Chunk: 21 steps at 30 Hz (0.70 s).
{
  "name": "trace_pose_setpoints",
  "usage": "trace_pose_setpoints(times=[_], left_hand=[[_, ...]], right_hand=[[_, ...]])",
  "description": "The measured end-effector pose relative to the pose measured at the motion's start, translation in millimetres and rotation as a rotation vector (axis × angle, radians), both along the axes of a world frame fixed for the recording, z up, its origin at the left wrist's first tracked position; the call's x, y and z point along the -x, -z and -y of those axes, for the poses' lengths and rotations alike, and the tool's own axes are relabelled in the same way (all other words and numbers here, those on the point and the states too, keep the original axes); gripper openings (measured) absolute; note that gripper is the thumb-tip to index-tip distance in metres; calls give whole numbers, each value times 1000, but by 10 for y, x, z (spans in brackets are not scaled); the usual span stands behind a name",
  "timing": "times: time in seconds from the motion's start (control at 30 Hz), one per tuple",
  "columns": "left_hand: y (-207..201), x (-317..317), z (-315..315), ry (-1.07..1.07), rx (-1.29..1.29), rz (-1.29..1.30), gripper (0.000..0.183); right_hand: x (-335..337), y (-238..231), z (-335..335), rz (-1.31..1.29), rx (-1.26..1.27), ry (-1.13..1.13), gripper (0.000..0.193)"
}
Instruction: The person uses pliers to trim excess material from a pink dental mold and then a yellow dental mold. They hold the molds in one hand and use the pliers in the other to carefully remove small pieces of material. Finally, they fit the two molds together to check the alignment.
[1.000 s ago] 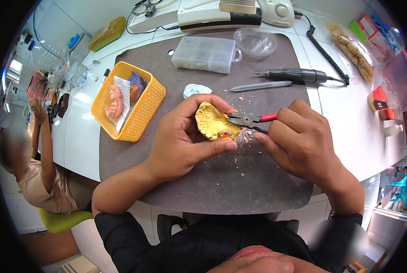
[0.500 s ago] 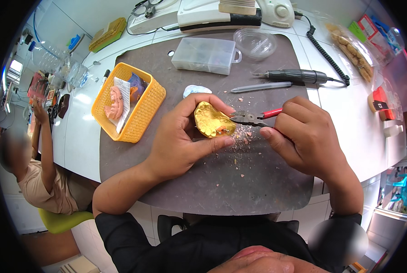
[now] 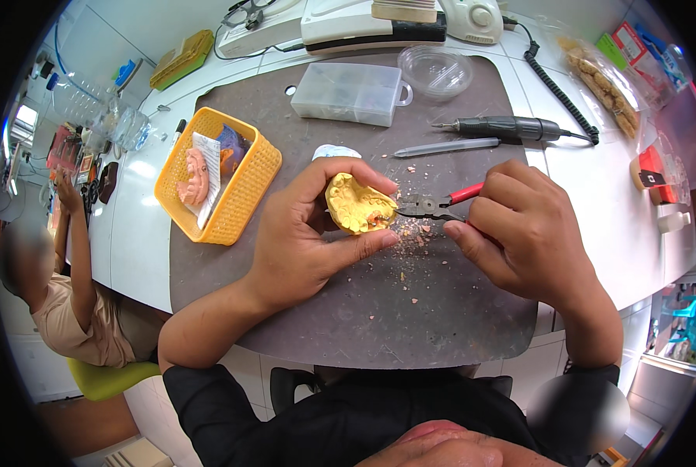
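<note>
My left hand [image 3: 305, 226] grips a yellow dental cast [image 3: 354, 204] between fingers and thumb, its tooth side turned up and toward the right. A small orange-pink patch with a glint of metal shows at its lower right edge. My right hand [image 3: 519, 233] is closed around red-handled pliers [image 3: 422, 205], whose jaws touch or nearly touch the cast's right edge. Whether the jaws bite on anything is too small to tell. Pinkish crumbs [image 3: 410, 249] of broken material lie scattered on the dark mat below the pliers.
A yellow basket [image 3: 251, 187] at the left holds a pink dental model [image 3: 194, 177]. Behind my hands are a clear plastic case [image 3: 344, 92], a round clear lid [image 3: 435, 71], a grey pen-like tool [image 3: 446, 147] and a corded handpiece [image 3: 507, 128]. Another person [image 3: 83, 311] sits far left.
The cast has shifted slightly left and tilted in my left hand. The pliers have rotated, so their flat face shows more, and their jaws remain by the cast's right edge.
</note>
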State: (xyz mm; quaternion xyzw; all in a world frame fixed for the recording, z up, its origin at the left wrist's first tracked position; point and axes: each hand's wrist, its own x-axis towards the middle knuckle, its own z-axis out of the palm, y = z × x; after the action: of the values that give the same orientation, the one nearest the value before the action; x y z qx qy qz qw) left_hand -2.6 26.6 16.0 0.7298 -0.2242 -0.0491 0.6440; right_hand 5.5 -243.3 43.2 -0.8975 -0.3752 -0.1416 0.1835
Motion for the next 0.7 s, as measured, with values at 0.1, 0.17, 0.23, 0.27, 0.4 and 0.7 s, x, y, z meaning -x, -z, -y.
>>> trace_pose_setpoints(times=[0.1,0.17,0.23,0.27,0.4,0.7], left_hand=[[1,4,-1,-12,-8,8,54],[3,6,-4,-18,-15,13,54],[-2,10,-3,-25,-22,8,54],[-4,11,-4,-23,-33,17,54],[12,10,-9,-16,-19,51,54],[-11,13,-17,-12,-32,90,54]], right_hand=[[15,-21,-8,10,29,2,25],[23,-8,-22,19,1,-8,28],[24,-4,-23,25,-7,-12,30],[27,-5,-22,26,0,-10,31],[17,-32,-9,35,0,-15,32],[-10,-10,-6,73,-21,-1,32]])
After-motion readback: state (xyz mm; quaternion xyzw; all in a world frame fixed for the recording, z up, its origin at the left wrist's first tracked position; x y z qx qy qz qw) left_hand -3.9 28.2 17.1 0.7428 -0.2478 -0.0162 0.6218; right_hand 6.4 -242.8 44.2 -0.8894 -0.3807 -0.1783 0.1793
